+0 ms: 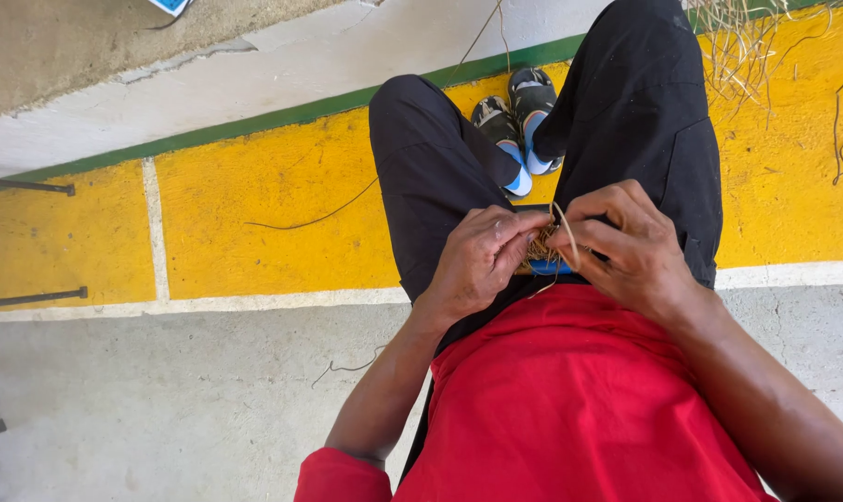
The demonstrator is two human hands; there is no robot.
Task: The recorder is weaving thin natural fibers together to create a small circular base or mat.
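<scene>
We observe both hands meeting over the lap of a seated person in black trousers [440, 177] and a red shirt [570, 400]. The left hand [477, 260] is clenched on a small bundle of straw-coloured fibres [542, 244], fingers curled around its near end. The right hand [626, 246] pinches the same bundle from the other side, with one pale strand [566, 232] looped over its fingers. A blue item lies just beneath the bundle, mostly hidden. Sandals [519, 121] rest on the yellow floor band [273, 214]. A loose pile of dry fibres [747, 46] lies at upper right. We see no containers.
</scene>
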